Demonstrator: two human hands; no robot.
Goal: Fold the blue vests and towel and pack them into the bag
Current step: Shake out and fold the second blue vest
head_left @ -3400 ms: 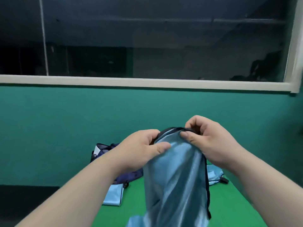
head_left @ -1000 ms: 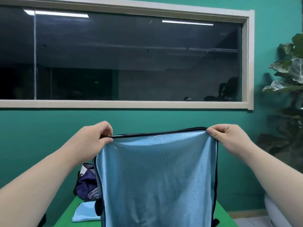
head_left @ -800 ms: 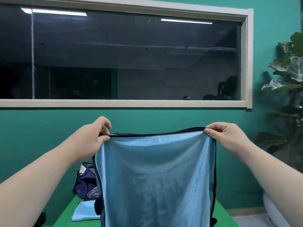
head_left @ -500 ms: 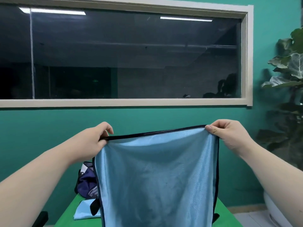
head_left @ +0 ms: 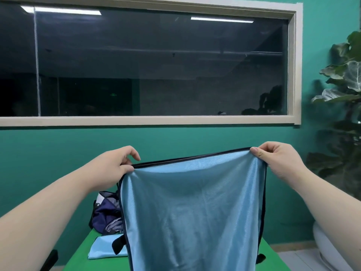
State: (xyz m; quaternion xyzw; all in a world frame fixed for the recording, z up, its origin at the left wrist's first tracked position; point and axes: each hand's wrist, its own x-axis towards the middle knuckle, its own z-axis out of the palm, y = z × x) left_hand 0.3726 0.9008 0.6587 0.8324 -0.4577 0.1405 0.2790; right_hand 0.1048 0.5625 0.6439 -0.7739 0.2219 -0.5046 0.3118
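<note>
No text, brand, number or label can be read anywhere. The blue vest [head_left: 192,214] shows plain cloth with dark edging and no print. Behind the glass of the window [head_left: 175,65] there is a small green glow [head_left: 112,94], too faint and blurred to read as a sign.

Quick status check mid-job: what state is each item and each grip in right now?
Blue vest, held up in the air, spread flat, not folded.
Left grip, pinching the vest's top left corner.
Right grip, pinching its top right corner.
Bag, on the table, far left, seemingly open.
Light blue cloth, lying flat on the table next to the bag.
</note>
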